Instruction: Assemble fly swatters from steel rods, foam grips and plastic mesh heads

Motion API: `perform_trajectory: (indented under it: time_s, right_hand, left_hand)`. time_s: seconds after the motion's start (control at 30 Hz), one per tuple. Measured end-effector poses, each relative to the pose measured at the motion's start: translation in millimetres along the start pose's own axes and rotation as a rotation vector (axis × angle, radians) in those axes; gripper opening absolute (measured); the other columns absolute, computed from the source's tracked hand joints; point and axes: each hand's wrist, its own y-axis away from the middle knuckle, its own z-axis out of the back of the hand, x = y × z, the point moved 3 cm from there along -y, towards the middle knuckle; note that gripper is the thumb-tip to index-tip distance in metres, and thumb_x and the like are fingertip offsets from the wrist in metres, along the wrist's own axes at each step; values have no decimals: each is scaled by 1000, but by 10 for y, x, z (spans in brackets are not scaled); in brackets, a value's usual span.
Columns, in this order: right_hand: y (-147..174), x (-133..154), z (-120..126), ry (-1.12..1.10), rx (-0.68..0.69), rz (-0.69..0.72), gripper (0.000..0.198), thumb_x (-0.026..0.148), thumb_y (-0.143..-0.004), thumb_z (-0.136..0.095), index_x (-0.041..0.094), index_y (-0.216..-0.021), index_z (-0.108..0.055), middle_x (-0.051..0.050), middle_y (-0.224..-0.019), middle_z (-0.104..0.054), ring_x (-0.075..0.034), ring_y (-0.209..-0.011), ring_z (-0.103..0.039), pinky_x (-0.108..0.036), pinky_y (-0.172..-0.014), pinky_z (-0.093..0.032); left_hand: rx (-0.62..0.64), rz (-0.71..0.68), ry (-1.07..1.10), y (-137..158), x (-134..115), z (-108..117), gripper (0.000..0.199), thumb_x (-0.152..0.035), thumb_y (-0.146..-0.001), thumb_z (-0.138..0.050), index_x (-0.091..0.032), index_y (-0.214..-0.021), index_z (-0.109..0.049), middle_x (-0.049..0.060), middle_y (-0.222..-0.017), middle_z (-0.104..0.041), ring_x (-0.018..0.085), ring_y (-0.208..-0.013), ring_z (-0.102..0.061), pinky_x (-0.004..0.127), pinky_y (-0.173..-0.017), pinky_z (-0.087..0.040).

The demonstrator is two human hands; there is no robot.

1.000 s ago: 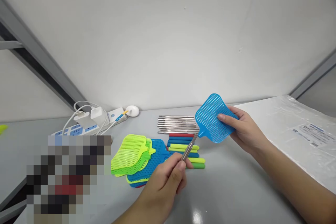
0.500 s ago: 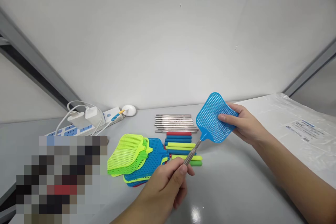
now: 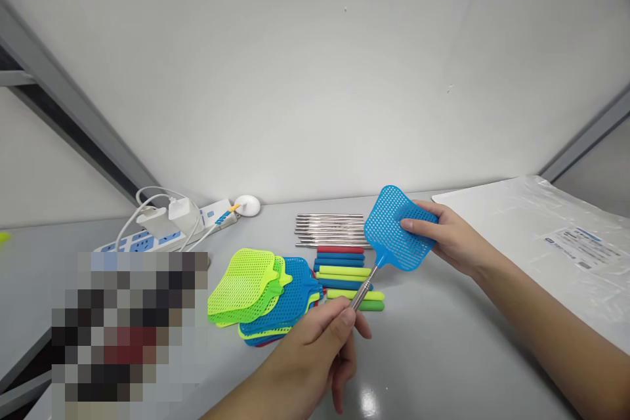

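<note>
A blue fly swatter head (image 3: 391, 226) with a square mesh is held up above the table, tilted. My right hand (image 3: 443, 236) pinches its right side, thumb on the front face. A silvery telescopic rod (image 3: 363, 290) meets the neck of the head; my left hand (image 3: 329, 348) grips that rod between thumb and index finger, its other fingers looser. To the left lie stacked swatter heads, yellow-green ones (image 3: 241, 282) partly over blue ones (image 3: 290, 295). Behind my left hand are several coloured handle grips (image 3: 344, 272) in red, blue, yellow and green.
Several metal rods (image 3: 329, 230) lie side by side near the wall. On the left, a power strip (image 3: 162, 236) carries plugged-in white adapters (image 3: 186, 215) and cables. White plastic packaging (image 3: 556, 236) covers the table's right side. A blurred-out patch hides the lower left.
The swatter head and my right hand have shifted slightly left and down. My left hand's lower fingers have loosened and extended somewhat. The view has turned a little.
</note>
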Motion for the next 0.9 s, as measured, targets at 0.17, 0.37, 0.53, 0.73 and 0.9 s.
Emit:
perform_trajectory:
  time_s: [0.17,0.37,0.53,0.73,0.9]
  right_hand:
    - [36,9,-34,29,71,-22,46,39,-74,-79,19,-114,-71,-9,-96,-74,-22,-80,-69,-34,-69,-56]
    - [51,-53,-112,8,111,-47,40,39,-78,-77,19,-111,-72,-8,-96,-75,-21,-81,-69,-32,-71,-55]
    - [51,-111,-135,7,105,-73,39,42,-77,-77,16,-106,-73,-9,-92,-75,-23,-80,-69,-34,-71,-56]
    - [39,-162,-207,90,66,-25,35,44,-77,-76,17,-100,-74,-8,-90,-75,-24,-80,-69,-35,-73,-56]
    - [44,-261,-318,-87,13,-111,34,45,-76,-77,18,-98,-73,-8,-96,-75,-25,-83,-70,-37,-78,-56]
  left_hand:
    - [24,13,-12,-23,72,25,36,-51,-98,-38,-19,-95,-55,-9,-52,-43,6,-38,-34,17,-40,-40]
    - [-8,32,-102,13,23,39,38,-55,-97,-37,-21,-88,-50,-9,-55,-37,8,-40,-29,21,-39,-41]
    - [-132,2,-507,92,-153,81,41,-54,-99,-28,-22,-83,-47,-5,-59,-43,12,-48,-39,24,-45,-31]
    - [-494,-82,-1090,126,-248,132,27,-39,-96,-40,-22,-81,-54,-1,-55,-44,13,-44,-24,30,-54,-15]
    - [-448,-154,-1078,180,-290,200,31,-42,-97,-40,-22,-77,-53,-1,-57,-45,13,-47,-29,30,-54,-17]
